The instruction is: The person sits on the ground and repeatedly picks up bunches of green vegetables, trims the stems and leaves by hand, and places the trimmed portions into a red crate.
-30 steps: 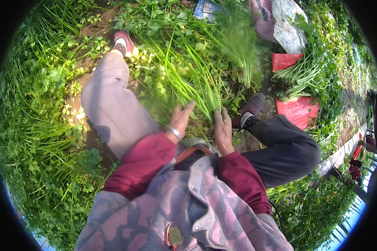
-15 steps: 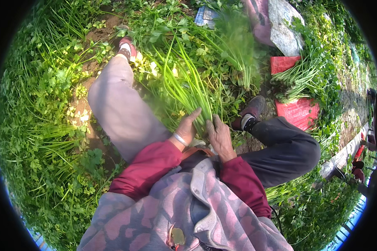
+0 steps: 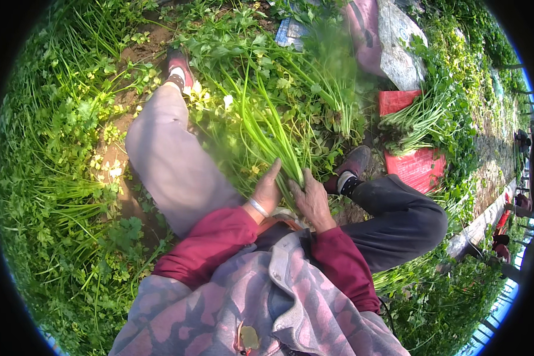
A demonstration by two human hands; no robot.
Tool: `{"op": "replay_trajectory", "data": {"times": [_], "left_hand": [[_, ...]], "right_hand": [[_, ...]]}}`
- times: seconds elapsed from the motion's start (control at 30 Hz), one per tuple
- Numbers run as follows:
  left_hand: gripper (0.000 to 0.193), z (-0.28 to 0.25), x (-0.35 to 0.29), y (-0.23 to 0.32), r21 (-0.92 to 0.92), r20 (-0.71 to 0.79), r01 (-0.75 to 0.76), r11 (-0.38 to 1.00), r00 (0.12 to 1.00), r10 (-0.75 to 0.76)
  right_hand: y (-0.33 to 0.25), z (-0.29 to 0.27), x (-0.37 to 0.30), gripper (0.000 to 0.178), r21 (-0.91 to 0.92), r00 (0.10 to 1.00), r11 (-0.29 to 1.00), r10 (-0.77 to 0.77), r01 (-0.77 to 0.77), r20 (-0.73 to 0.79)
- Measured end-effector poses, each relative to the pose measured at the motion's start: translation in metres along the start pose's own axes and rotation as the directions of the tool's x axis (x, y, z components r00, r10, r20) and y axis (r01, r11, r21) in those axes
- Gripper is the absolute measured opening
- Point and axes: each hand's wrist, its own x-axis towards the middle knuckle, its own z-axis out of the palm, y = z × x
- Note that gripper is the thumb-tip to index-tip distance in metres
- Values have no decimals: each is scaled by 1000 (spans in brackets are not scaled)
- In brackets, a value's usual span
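The bunch of green stalks [image 3: 267, 136] fans upward from between both hands, its base clasped by the left hand [image 3: 268, 191] and right hand [image 3: 312, 200], fingers curled around it. Since the earlier frame, the hands have closed together.

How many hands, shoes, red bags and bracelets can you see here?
Hands: 2, the left hand and the right hand, both on a bunch of green stalks
Shoes: 2, a red shoe and a dark shoe
Red bags: 2
Bracelet: 1
Total: 7
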Motion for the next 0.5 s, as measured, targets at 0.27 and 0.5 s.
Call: {"op": "replay_trajectory", "data": {"times": [0.27, 0.5], "left_hand": [[55, -13, 3, 8, -155, 41, -19, 988, 999, 26], [20, 77, 9, 53, 402, -189, -141, 905, 954, 232]], "right_hand": [[8, -10, -50, 43, 67, 949, 974, 194, -217, 250], [-30, -24, -4, 56, 614, 854, 625, 180, -482, 488]]}}
